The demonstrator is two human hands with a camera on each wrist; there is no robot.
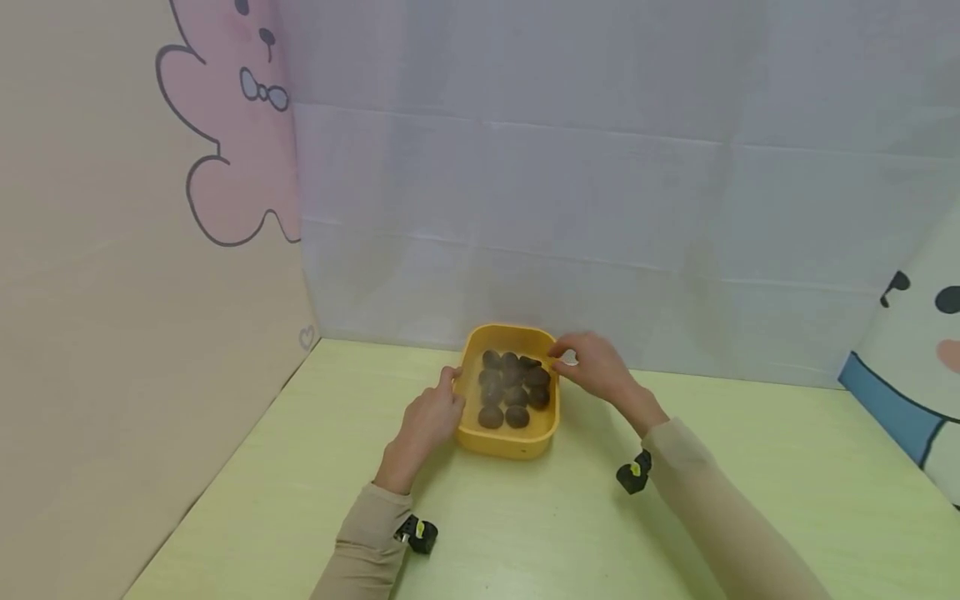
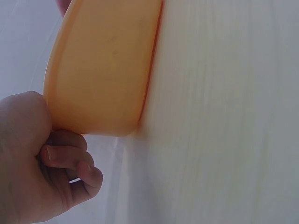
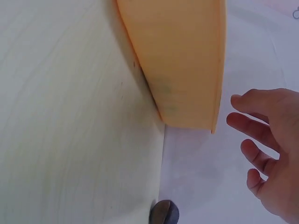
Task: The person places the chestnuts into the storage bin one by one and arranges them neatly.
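A yellow plastic bin [image 1: 506, 447] stands on the table against the back wall, with several dark brown, roundish, chestnut-like things [image 1: 491, 417] inside. My left hand [image 1: 429, 414] grips the bin's left rim; in the left wrist view its fingers [image 2: 70, 156] curl at the bin's corner. Over by the right rim is my right hand [image 1: 596, 367], thumb and fingers bent and apart. The right wrist view shows this hand [image 3: 275, 140] holding nothing, beside the orange-looking bin wall [image 3: 182, 70]. Another brown roundish thing [image 3: 164, 213] lies on the table close to the wall.
The pale yellow-green table [image 1: 525, 533] meets a white cloth wall [image 1: 600, 208] right behind the bin. A side wall [image 1: 112, 333] with a pink cartoon figure [image 1: 232, 167] stands on the left. At the right is a panel with a white cartoon face [image 1: 918, 367].
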